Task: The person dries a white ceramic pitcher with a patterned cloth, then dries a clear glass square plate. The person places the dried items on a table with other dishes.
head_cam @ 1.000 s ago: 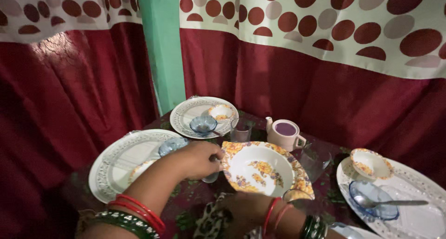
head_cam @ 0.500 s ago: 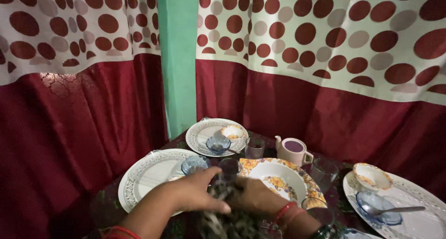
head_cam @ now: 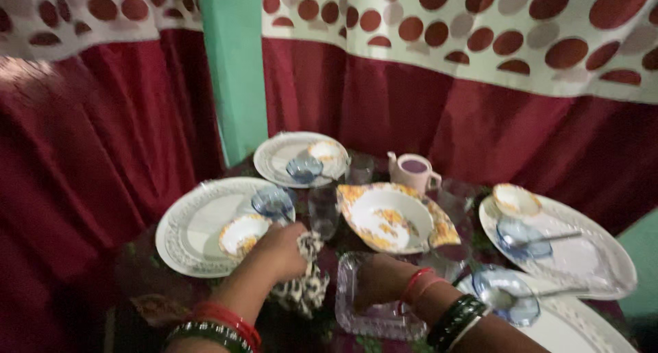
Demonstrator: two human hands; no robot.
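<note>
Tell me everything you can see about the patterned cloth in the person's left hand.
The cloth is soft fabric with a dark-and-white spotted print, bunched and crumpled rather than spread flat. The left hand grips its upper part, so the rest hangs below the fingers toward the dark floral table. It sits between the small floral bowl on the left white plate and the clear glass tray that the right hand rests on. Motion blur hides its edges and full shape.

Glazed china, clear glass, soft cloth
The flowered bowl [head_cam: 391,219] looks glossy ceramic; the square dish [head_cam: 373,305] is clear ribbed glass; the spotted cloth [head_cam: 301,284] is matt fabric; the curtains [head_cam: 445,120] have a satin sheen
</note>
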